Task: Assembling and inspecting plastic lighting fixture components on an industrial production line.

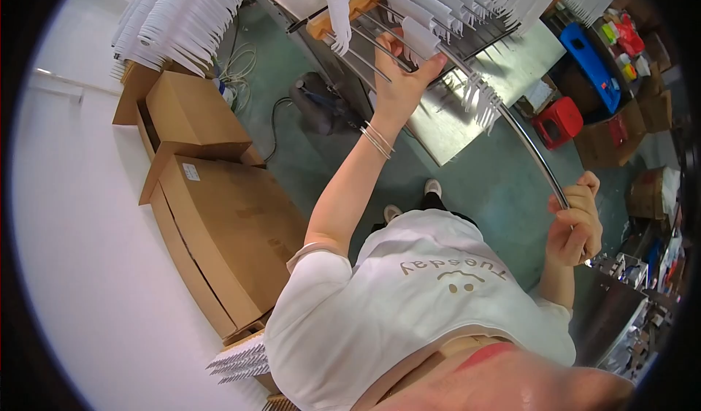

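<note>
My right hand (575, 225) is closed around the lower end of a long, slightly bent metal rod (537, 150). The rod slants up and left to a wooden rack (363, 4) with thin metal bars. Several small white fringed pieces (480, 98) hang bunched on the rod. At the rack, my left hand (404, 79) reaches among the bars, thumb and fingers curled either side of a white fringed piece (420, 37). More white fringed pieces (442, 4) hang in a row behind it. Part of the left hand's grip is hidden by the bars.
A metal table (447, 135) stands under the rack. Brown cardboard boxes (226, 228) line the left wall, with hanging white fringed bundles (182, 20) above. On the right are a red stool (558, 123), a blue plastic item (590, 66) and an open carton (612, 142).
</note>
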The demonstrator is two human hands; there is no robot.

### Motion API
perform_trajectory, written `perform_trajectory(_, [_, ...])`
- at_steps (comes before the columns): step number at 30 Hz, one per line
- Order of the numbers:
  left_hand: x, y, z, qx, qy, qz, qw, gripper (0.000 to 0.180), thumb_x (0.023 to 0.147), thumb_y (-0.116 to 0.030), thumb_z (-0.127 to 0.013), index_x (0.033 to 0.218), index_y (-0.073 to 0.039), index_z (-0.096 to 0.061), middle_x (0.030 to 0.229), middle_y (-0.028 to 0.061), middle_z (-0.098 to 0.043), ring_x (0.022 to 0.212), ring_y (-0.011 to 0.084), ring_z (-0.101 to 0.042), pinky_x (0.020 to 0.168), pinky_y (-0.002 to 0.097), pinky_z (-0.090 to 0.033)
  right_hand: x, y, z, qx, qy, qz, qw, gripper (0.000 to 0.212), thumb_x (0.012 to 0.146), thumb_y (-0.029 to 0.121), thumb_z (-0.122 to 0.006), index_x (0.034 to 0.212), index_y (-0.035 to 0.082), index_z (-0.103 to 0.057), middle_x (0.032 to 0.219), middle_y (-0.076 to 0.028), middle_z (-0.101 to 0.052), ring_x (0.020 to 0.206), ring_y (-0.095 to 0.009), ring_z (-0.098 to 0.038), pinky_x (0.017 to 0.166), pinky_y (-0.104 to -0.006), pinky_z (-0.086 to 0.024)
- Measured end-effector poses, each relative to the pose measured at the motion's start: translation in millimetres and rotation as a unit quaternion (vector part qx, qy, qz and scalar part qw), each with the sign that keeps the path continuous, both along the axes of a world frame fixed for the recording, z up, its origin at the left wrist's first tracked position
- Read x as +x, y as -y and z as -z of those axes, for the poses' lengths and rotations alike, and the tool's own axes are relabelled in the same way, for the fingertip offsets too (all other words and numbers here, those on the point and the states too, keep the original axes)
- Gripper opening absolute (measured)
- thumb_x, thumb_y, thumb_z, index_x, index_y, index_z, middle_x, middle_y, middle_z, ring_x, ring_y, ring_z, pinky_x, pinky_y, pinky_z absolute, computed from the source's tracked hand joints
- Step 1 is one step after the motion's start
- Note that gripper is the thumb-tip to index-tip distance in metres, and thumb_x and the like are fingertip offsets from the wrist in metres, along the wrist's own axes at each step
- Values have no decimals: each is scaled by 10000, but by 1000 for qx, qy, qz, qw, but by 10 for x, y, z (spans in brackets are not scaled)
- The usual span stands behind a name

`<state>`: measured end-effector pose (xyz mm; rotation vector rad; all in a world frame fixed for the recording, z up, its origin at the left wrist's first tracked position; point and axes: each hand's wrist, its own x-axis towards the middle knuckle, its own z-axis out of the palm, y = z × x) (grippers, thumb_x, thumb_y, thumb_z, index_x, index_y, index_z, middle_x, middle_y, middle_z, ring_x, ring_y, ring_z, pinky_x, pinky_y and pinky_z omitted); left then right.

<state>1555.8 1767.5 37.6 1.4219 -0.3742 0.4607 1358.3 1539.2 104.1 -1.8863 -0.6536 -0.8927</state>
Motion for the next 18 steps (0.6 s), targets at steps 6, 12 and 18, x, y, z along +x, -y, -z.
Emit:
perform_trajectory(6, [-388,109,-234,96,-40,-2,995,636,644,-186,-819,1112,-12,-424,1027,122,-513,954,205,-505,846,321,-431,308,-168,-29,-31,2,5,1000,380,960,267,-388,766,11,-591,683,-130,-617,622,-221,-545,754,-440,-328])
perform_trajectory(12, [-358,30,-26,-81,-145,126,978,372,852,-187,-633,1164,-48,-487,1087,55,-519,1007,135,-493,927,273,-375,315,-11,-37,8,11,-7,1000,400,969,286,-386,768,12,-595,701,-137,-622,637,-218,-548,766,-441,-324])
perform_trajectory(18, [577,34,134,-239,-157,-48,957,235,935,-269,-515,1064,-89,-593,955,-38,-587,659,41,-389,609,215,-341,191,40,-127,-4,-7,18,1000,410,975,292,-374,769,14,-594,706,-135,-626,628,-208,-538,765,-440,-317])
